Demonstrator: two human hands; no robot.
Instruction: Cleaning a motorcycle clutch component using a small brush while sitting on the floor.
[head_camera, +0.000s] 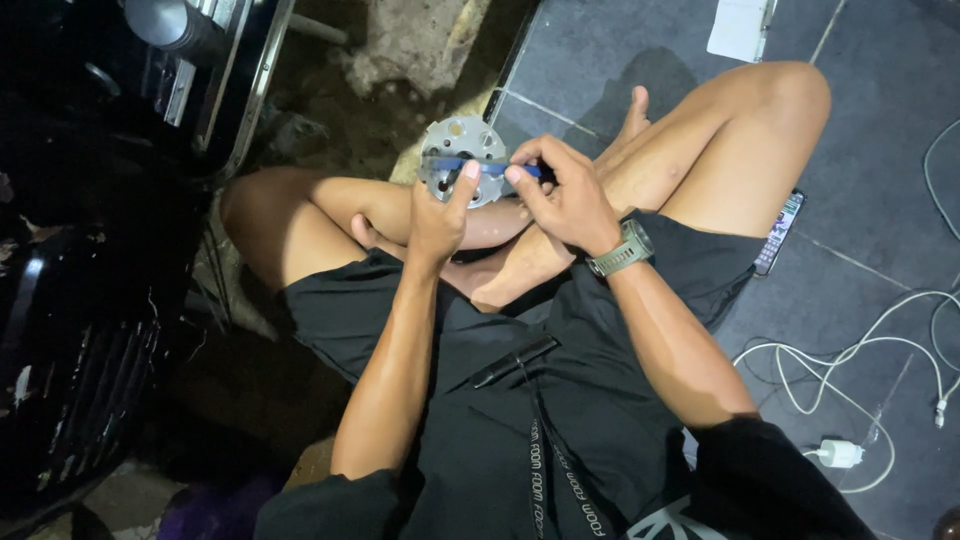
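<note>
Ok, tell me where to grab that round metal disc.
Take the disc by its bare upper rim, coming from the far side. It stands nearly face-up toward the camera; the left hand already covers its lower edge, and the blue tool in the right hand crosses the face.

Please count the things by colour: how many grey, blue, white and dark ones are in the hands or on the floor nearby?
Grey: 1, round metal disc
Blue: 1, blue tool
White: 2, charger plug, white cable
Dark: 1, phone
Total: 5
</note>
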